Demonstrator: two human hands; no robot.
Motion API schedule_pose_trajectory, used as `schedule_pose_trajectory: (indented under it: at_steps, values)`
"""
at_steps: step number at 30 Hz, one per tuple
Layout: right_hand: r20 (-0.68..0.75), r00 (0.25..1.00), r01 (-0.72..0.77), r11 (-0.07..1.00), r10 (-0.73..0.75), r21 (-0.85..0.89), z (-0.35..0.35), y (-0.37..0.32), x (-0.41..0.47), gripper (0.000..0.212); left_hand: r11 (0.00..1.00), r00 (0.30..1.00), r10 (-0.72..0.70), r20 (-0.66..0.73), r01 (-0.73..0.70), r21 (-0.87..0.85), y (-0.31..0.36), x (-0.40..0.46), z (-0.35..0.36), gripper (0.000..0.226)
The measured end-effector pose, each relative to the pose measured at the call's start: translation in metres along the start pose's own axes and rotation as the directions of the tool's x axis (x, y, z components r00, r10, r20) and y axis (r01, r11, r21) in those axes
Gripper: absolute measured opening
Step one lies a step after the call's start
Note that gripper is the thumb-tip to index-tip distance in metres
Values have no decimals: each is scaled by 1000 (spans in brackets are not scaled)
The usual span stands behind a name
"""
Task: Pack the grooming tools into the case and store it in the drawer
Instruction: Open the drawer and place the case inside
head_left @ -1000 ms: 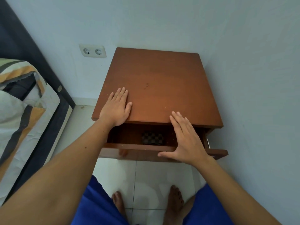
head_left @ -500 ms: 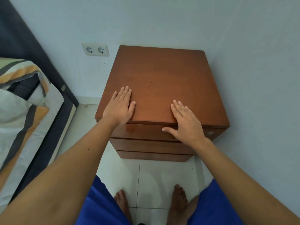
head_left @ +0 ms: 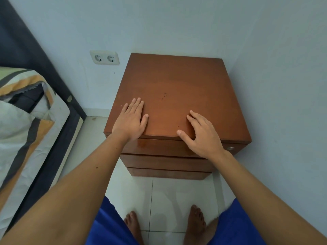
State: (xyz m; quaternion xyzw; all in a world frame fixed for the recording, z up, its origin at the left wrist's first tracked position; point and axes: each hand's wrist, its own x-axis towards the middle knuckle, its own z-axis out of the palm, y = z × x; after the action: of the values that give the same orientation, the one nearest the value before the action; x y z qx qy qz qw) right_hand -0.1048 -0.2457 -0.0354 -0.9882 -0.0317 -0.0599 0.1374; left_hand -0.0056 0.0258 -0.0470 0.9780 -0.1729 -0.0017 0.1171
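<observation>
Now flat on the nightstand top (head_left: 177, 85), near its front edge: left hand (head_left: 131, 121), palm down, fingers together and extended, gripping nothing. Beside it and well apart, toward the right front corner: right hand (head_left: 203, 135), also empty, fingers loosely spread and a little arched, thumb reaching out over the front lip, heel hanging just past the edge above the top drawer (head_left: 159, 147). No case anywhere in sight; no grooming tools either. Top drawer front flush with the two drawer fronts below it, so shut, and the case presumably inside, though impossible to confirm from here. As for the one relation that matters: drawer front directly below and toward the body from both hands, long axis running left to right along the cabinet face, parallel to the line between the two wrists. Nearer of the two: the right hand, already overhanging that front, with a small round metal fitting (head_left: 230, 148) just to the right of its wrist. Likely nothing left but to lift both hands away, the storing step apparently done. Off to the left, a bed (head_left: 26, 121) with striped covers; on the wall behind, a double socket (head_left: 104, 58); below, bare feet on pale tiles.
</observation>
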Motion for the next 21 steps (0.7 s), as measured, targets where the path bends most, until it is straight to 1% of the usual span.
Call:
schedule_pose_trajectory:
  at_steps: [3,8,12,21]
  values:
    - [36,998,-55,998,54,20,0,-7,17,83,1000,1000,-4,-1,4,-6,0,-1,0,66]
    - [96,992,-81,996,83,-22,1,-12,55,89,1000,1000,4,-8,-4,-3,-3,1,3,66]
    - [142,980,-134,989,141,-58,4,-9,66,95,1000,1000,8,-14,-8,2,-5,2,4,66]
    - [163,976,-126,984,146,-128,12,-8,67,94,999,1000,2,14,-3,33,-5,3,5,67]
